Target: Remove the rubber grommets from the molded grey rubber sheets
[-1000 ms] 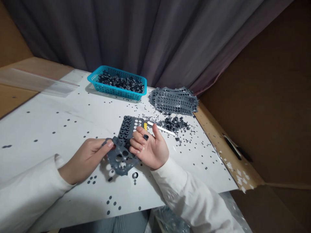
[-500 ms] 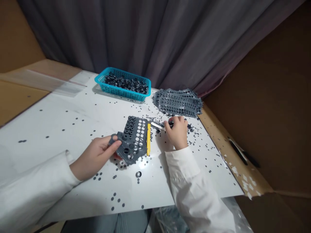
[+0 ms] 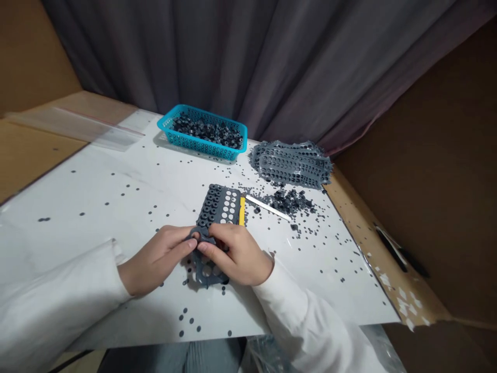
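My left hand (image 3: 157, 259) pinches a dark grey rubber sheet piece (image 3: 202, 234) between thumb and fingers. My right hand (image 3: 240, 254) grips the same piece from the other side, its fingertips close to the left thumb. Beneath them a grey moulded rubber sheet (image 3: 210, 206) lies on the table, with raised round rubber parts on its left and rows of open holes on its right. Whether the pinched piece is joined to this sheet is hidden by the fingers. A yellow stick-like handle (image 3: 242, 210) lies along the sheet's right edge, partly covered by my right hand.
A blue basket (image 3: 202, 147) full of small dark rubber parts stands at the back. Right of it lies a stack of perforated grey sheets (image 3: 295, 165). Loose dark parts (image 3: 291, 202) form a pile beside a thin metallic strip (image 3: 267, 207). Small discs litter the white table (image 3: 128, 217).
My right hand has left the pile of loose parts and come left and nearer to the sheet piece, where it now grips beside my left hand. The left hand keeps its hold.
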`<state>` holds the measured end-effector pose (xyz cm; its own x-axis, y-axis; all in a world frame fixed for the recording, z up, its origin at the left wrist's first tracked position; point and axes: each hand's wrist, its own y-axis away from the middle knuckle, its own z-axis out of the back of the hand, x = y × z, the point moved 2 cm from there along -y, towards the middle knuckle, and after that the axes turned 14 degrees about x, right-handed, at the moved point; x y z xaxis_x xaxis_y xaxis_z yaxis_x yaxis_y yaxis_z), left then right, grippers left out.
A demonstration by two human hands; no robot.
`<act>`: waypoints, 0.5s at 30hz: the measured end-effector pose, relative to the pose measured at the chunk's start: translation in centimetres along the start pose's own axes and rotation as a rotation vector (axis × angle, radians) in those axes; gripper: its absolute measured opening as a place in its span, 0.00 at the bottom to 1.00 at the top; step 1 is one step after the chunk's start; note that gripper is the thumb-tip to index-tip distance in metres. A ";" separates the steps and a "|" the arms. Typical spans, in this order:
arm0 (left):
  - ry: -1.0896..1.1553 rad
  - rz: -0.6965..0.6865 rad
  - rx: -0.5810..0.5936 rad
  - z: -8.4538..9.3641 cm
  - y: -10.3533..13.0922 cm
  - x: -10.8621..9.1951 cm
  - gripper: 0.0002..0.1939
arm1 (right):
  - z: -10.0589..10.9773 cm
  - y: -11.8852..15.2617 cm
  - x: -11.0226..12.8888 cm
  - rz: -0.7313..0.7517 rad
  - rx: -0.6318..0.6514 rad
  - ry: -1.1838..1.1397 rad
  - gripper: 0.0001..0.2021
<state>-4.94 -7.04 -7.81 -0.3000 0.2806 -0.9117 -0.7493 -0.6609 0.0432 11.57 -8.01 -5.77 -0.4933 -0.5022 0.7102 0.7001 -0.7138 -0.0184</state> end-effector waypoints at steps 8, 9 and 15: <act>0.235 0.033 0.017 -0.5 -0.5 0.0 0.17 | -0.8 -0.2 -0.1 0.137 -0.027 -0.196 0.14; 0.274 0.027 0.003 -0.6 -0.6 0.1 0.17 | -0.8 -0.3 -0.3 0.131 -0.039 -0.273 0.14; 0.436 -0.020 0.053 -0.6 -0.9 0.3 0.16 | -1.8 -0.8 -1.6 -0.018 -0.180 -0.861 0.15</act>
<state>-4.02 -6.80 -8.34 -0.0166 -0.0342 -0.9993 -0.7853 -0.6181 0.0342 10.89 -7.54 -8.12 0.1081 0.0003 0.9941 0.5685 -0.8204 -0.0615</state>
